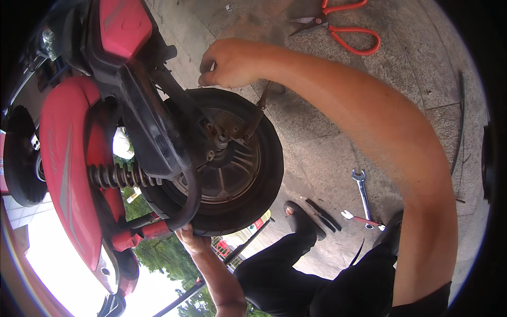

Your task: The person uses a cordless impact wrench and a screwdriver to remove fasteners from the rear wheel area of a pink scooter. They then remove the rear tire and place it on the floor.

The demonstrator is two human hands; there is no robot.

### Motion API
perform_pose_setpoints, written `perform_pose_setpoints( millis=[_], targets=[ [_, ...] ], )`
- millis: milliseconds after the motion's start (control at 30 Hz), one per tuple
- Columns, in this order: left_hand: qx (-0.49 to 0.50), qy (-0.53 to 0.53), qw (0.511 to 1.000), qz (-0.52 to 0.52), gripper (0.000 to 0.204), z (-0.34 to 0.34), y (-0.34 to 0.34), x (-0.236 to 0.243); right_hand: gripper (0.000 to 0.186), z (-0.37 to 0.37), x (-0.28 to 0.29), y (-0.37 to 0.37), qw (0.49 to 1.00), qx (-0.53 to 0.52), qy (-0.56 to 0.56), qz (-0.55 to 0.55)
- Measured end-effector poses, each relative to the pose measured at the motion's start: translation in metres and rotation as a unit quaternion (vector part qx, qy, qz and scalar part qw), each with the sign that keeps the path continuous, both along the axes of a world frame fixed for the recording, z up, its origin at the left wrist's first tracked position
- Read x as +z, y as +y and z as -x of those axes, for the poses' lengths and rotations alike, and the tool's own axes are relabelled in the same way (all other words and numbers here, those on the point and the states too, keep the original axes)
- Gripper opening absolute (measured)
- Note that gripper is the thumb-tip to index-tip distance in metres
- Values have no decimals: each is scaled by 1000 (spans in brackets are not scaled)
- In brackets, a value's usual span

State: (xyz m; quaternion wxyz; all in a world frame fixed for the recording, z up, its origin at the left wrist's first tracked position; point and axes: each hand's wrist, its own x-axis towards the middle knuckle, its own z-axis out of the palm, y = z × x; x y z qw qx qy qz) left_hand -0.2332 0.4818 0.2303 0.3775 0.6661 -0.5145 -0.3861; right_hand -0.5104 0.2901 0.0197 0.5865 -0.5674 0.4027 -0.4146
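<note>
My left hand [194,242] is at the near edge of the black-tyred wheel [272,164], beside the end of a curved black bar [192,203]; the tyre and bar hide most of its fingers. Past the wheel's far side, my right hand [228,64] is raised with thumb and fingers curled together in a loose pinch. Anything between those fingertips is too small or hidden to see. The wheel belongs to a red and black scooter [74,158], and its hub with bolts and a metal arm [256,119] shows.
Orange-handled scissors [355,41] lie on the stone paving at the far side. Closer in are a combination wrench [362,193], a red-handled tool [362,218] and black-handled pliers [323,215]. A coil spring [116,177] sits on the scooter's left part. My sandalled foot [306,222] is near the pliers.
</note>
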Motion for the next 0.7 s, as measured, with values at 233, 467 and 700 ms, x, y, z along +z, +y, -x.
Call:
perform_pose_setpoints(
  millis=[233,467,700],
  targets=[
    [-1,2,1000,9,83,-1,2,-1,33,-83,-6,-17,953,-60,-267,-131],
    [1,5,1000,4,81,1,1,-2,32,-99,-30,-32,963,-198,67,-169],
    [19,-65,998,-12,88,-2,5,-1,35,-107,1,-75,944,-155,-265,-124]
  ],
)
